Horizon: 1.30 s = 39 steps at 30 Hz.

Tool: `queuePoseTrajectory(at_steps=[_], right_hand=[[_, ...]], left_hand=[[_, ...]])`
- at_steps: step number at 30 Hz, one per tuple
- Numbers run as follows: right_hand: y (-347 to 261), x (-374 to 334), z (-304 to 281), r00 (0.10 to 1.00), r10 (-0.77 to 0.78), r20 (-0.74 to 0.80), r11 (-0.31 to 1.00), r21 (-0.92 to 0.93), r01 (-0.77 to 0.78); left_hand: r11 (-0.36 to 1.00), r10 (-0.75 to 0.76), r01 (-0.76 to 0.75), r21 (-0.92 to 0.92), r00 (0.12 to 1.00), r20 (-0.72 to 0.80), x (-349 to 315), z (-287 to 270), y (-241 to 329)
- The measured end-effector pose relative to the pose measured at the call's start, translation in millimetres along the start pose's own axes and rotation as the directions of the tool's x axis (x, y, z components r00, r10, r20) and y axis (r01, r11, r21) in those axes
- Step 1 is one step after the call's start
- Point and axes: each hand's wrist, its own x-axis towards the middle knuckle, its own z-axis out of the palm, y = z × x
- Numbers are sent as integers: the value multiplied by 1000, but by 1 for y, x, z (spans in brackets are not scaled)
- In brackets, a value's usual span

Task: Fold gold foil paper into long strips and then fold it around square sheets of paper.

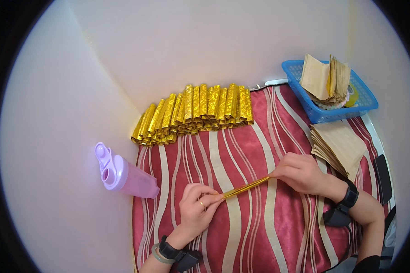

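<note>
Between my two hands stretches a thin, rolled strip of gold foil paper [247, 187], held slightly above the striped cloth and slanting up to the right. My left hand [198, 205] pinches its lower left end with thumb and fingertips. At the upper right end, my right hand [299, 173] grips it the same way, fingers curled. Beyond them, several gold foil paper rolls [196, 109] lie stacked in a row against the back wall. To the right of my right hand rests a stack of tan paper sheets [341, 145], fanned at its edge.
A blue plastic basket [319, 113] at the back right holds more tan paper and a yellow-green round item. On the left stands a lilac shaker bottle [127, 175]. A dark flat object [383, 179] lies at the right edge. Red striped cloth [269, 236] covers the table, with pale walls around.
</note>
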Motion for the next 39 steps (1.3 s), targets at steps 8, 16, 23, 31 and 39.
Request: queuePoseTrajectory(at_steps=[8,16,23,31,39], right_hand=[[5,-1,-1,936,-213,279,949,-168,266],[-2,1,-7,940,-154,304,973,-119,198],[-3,3,5,932,-177,317,957,-167,238],[-3,4,5,911,-263,318,927,-180,330],[-4,2,7,918,-271,291,925,-184,332]], left_hand=[[891,368,-424,163,884,287,0,2,-5],[986,162,-165,-18,935,316,5,7,-7],[998,56,-46,-33,912,405,7,11,-8],[999,47,-48,-10,893,449,8,12,-12],[998,61,-63,-12,883,465,9,11,-10]])
